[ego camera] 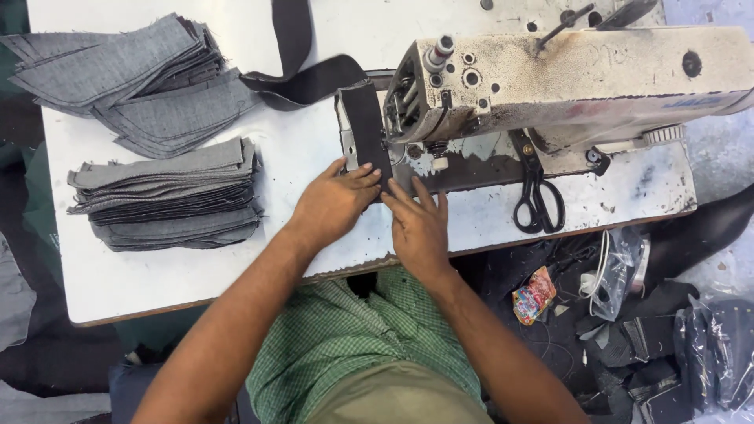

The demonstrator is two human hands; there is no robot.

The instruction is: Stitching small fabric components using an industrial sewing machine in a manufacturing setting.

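A long dark fabric strip runs from the back of the white table, under the presser foot of a worn cream sewing machine, toward me. My left hand lies flat with its fingertips pressing on the left side of the strip's near end. My right hand lies flat beside it, fingers pointing at the strip's right edge near the needle. Both hands rest on the cloth with fingers spread; neither is closed around it.
Two stacks of cut grey denim pieces sit on the table's left: a fanned pile at the back and a neater stack in front. Black scissors lie right of the needle. Bags and scraps litter the floor at right.
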